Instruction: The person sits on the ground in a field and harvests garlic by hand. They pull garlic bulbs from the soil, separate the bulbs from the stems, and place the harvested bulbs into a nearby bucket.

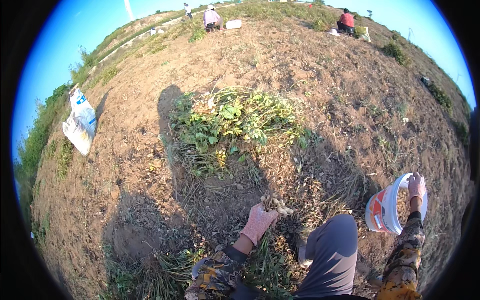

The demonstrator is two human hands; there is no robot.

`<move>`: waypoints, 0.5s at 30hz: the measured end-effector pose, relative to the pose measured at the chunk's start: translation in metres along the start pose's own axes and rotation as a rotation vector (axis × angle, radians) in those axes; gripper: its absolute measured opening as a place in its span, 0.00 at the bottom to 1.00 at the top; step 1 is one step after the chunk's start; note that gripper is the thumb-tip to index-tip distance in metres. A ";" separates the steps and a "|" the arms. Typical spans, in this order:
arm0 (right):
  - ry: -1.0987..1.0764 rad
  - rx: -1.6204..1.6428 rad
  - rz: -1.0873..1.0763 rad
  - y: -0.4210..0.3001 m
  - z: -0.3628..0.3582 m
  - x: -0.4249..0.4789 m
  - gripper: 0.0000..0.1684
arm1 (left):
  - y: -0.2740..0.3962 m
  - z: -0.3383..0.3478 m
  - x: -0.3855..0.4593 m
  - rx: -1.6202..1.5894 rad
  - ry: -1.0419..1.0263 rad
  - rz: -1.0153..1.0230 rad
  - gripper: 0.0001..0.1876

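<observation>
My left hand, in a pink patterned glove, is closed around an uprooted bunch of peanut plants. Pale peanut pods cluster at its root end, above my fingers, and the green stems hang below. Off to the right, my right hand, gloved alike, is over the far rim of a white plastic bucket with an orange and grey print. Peanuts fill part of the bucket. Whether those fingers grip the rim or hold pods is not clear.
A heap of leafy peanut plants lies ahead, and more pulled plants lie at lower left. A white woven sack stands at left. My bent knee is between my hands. Several people, including a seated person, are farther off.
</observation>
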State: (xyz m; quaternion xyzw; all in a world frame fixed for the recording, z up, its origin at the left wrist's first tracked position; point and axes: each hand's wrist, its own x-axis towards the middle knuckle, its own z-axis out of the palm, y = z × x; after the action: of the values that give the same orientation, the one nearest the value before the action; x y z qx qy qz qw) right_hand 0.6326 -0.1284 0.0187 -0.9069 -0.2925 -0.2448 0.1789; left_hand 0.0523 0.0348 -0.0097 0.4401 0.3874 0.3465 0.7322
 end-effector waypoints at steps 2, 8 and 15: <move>-0.067 0.236 0.014 -0.006 0.021 0.003 0.15 | 0.002 0.000 0.002 -0.111 -0.016 0.075 0.11; -0.808 1.290 -0.123 -0.275 -0.035 -0.154 0.23 | -0.003 -0.020 0.003 0.557 -0.023 0.164 0.14; -0.942 1.036 -0.777 -0.446 -0.070 -0.263 0.25 | 0.006 -0.040 0.003 0.135 0.314 0.085 0.11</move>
State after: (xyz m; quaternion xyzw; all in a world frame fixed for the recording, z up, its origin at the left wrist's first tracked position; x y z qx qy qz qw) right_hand 0.1471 0.0636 0.0123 -0.5498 -0.7088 0.2859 0.3370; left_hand 0.0178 0.0545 -0.0178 0.4445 0.5006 0.4149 0.6162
